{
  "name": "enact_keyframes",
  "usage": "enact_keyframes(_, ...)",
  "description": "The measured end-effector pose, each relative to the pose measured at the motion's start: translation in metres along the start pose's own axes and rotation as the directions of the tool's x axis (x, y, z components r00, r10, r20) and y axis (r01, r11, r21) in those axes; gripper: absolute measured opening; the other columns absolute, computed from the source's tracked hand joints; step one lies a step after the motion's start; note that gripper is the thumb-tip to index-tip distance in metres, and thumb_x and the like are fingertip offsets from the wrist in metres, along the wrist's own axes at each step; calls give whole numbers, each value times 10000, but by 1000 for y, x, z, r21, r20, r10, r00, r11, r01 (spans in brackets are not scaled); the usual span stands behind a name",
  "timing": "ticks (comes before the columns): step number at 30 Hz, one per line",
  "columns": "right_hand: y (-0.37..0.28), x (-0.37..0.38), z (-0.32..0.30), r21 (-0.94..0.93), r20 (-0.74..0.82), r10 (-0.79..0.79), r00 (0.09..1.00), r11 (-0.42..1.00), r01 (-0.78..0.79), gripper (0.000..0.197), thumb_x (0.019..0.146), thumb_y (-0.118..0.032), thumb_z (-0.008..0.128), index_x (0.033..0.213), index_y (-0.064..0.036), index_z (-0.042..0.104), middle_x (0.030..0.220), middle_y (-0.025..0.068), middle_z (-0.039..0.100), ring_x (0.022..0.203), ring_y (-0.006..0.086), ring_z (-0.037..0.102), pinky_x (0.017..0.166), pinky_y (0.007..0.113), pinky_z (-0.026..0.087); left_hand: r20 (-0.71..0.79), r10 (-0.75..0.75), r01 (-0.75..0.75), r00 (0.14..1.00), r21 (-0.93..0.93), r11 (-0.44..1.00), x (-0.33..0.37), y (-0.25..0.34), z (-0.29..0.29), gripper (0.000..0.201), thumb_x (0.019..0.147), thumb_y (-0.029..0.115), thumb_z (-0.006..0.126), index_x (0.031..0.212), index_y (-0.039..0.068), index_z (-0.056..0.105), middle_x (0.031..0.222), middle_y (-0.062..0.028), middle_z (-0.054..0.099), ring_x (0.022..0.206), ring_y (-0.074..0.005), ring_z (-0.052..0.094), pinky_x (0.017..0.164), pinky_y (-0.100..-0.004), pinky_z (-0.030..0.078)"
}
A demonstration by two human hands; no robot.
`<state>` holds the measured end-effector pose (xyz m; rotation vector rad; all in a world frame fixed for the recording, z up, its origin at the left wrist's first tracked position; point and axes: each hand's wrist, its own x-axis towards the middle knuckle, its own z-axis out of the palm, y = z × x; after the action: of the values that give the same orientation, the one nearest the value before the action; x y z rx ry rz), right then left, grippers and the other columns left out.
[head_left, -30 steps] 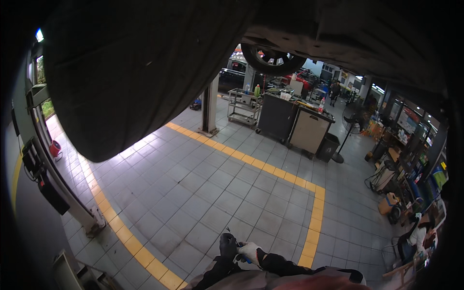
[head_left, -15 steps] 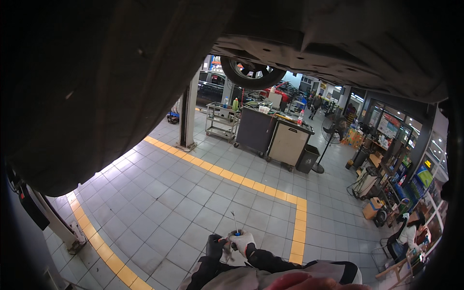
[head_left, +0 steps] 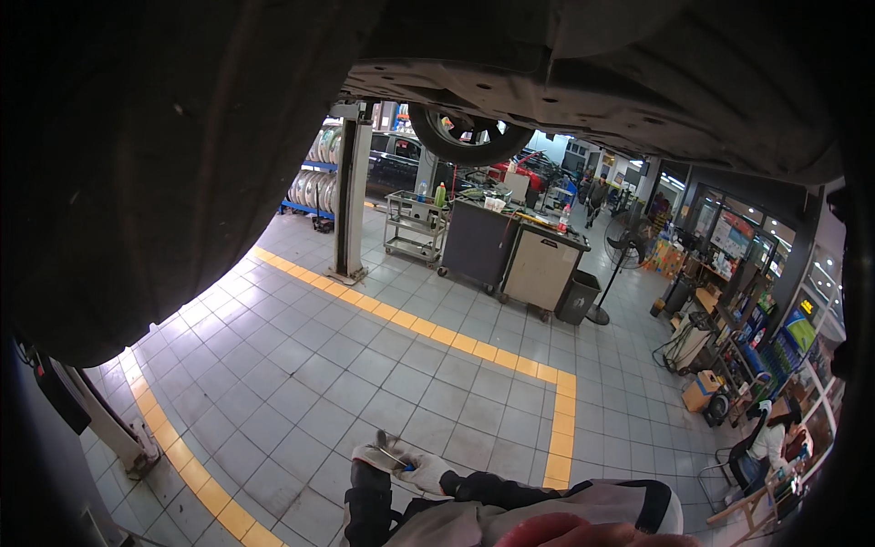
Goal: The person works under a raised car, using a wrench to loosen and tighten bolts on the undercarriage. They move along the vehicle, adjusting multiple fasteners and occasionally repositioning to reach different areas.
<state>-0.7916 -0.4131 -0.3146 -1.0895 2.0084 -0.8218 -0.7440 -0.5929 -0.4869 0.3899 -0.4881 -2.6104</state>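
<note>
Low in the frame — gloved hands meet.
Left hand (head_left: 375, 459) and right hand (head_left: 428, 472) together, clasping a small tool (head_left: 394, 452) — grip unclear.

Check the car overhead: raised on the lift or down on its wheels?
Raised: the car's underbody fills the top of the view, and its wheel hangs above the tiled floor.

Bright floor (head_left: 365, 365), dark car underside (head_left: 137, 137) overhead, fisheye-bent edges, hands perhaps blurred.

Raised car underside (head_left: 583, 82), lift post (head_left: 351, 191), tool cabinet (head_left: 510, 255), yellow floor line (head_left: 456, 339)
</note>
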Motion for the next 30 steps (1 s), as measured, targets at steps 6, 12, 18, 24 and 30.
enact_keyframes(6,-3,2,4,374,174,-18,985,926,-49,230,996,-264,746,1140,-85,749,688,-9,621,518,82,552,485,291,410,-8,-77,77,997,12,997,-34,15,14,603,1028,534,583,1367,35,603,1250,-230,715,1089,-361,705,924,-485,578)
enact_keyframes(12,-20,-15,-8,454,206,-131,970,891,24,107,993,-137,746,1067,-63,723,686,-21,615,496,72,533,442,266,397,1,-148,147,989,-64,987,-52,-8,38,715,997,591,561,1405,4,567,1315,-276,681,1147,-403,685,963,-519,561)
enact_keyframes(18,-24,-8,-6,320,282,-201,938,942,106,123,993,-171,759,1046,-64,730,699,-12,626,499,75,519,448,292,392,-7,-188,187,982,-101,977,-74,6,44,827,967,648,539,1444,-28,532,1380,-323,648,1204,-445,665,1003,-554,544)
enact_keyframes(24,-17,9,-1,206,225,-130,966,975,83,211,994,-223,761,1139,-79,711,676,-20,586,516,83,514,471,300,392,87,-84,100,993,-201,974,-76,31,64,972,946,695,498,1521,-85,427,1507,-398,517,1272,-583,585,1051,-664,488)
enact_keyframes(30,-14,10,-24,515,407,-96,908,845,-141,207,1001,-243,766,1081,-71,683,669,-22,553,496,78,484,460,275,355,226,87,-29,970,-247,969,-67,31,89,872,994,645,459,1515,-53,420,1609,-300,472,1239,-716,535,1017,-760,481)
